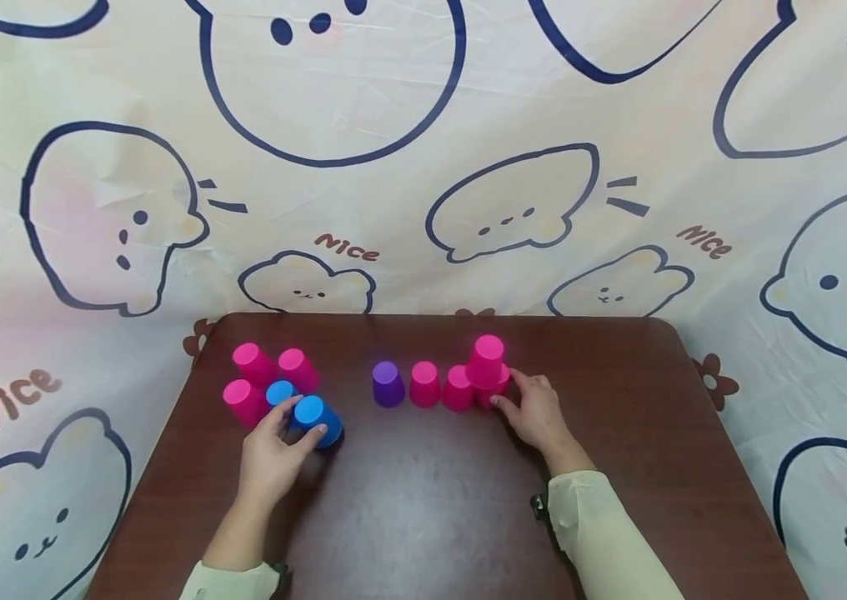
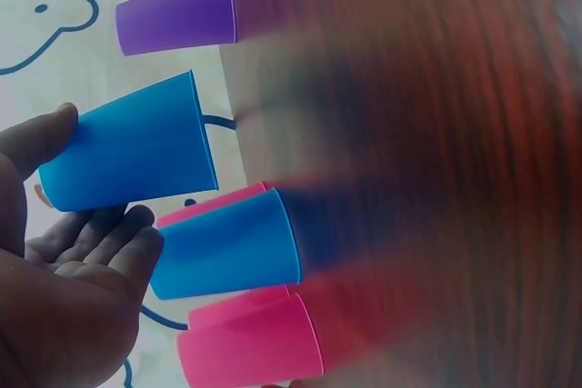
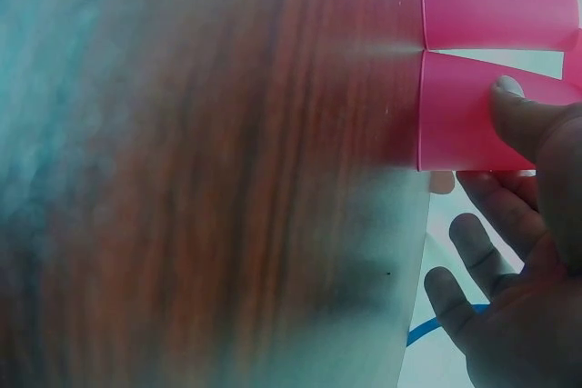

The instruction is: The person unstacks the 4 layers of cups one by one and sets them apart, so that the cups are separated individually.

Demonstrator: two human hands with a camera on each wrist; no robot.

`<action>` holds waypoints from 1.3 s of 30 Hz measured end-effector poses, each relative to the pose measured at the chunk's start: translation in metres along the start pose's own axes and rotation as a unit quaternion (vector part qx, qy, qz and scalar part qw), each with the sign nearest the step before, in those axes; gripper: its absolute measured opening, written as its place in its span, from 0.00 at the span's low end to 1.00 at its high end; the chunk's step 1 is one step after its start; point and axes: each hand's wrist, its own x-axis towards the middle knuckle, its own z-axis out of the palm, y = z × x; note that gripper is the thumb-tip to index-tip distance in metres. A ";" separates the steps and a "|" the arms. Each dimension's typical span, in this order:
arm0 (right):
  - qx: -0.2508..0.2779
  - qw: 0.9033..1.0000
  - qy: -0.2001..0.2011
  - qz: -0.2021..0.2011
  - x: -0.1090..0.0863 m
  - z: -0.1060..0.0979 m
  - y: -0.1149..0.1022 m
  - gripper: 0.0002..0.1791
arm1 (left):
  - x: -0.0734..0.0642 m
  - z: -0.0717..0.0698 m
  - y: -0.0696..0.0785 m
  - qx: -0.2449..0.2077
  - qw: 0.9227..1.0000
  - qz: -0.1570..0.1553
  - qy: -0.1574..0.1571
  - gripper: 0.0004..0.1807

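Observation:
My left hand (image 1: 273,458) pinches an upside-down blue cup (image 1: 318,421) between thumb and fingers, tilted and raised off the table in the left wrist view. Beside it stands a second blue cup (image 2: 227,247), partly hidden by the hand in the head view. My right hand (image 1: 539,412) grips the pink cup (image 3: 464,115) at the right end of a row, thumb on the near side and fingers round the outer side. Another pink cup (image 1: 486,358) sits on top at that end. The row's other cups are a purple cup (image 1: 388,385) and two pink cups (image 1: 425,385).
Left of the blue cups, three upside-down pink cups (image 1: 247,403) stand close together on the brown table (image 1: 408,508). A patterned cloth (image 1: 393,200) hangs behind the table's far edge and along its sides.

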 end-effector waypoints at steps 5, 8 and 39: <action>0.004 1.000 0.001 0.004 0.000 -0.002 0.000 0.40 | -0.004 -0.006 -0.003 0.006 1.000 -0.012 -0.001 0.40; 0.005 1.000 -0.003 0.009 0.000 -0.002 -0.001 0.40 | -0.008 -0.009 -0.006 0.010 1.000 -0.023 -0.002 0.40; 0.001 1.000 0.003 0.000 0.000 -0.001 -0.002 0.39 | -0.017 -0.051 -0.038 0.036 0.992 -0.085 0.081 0.41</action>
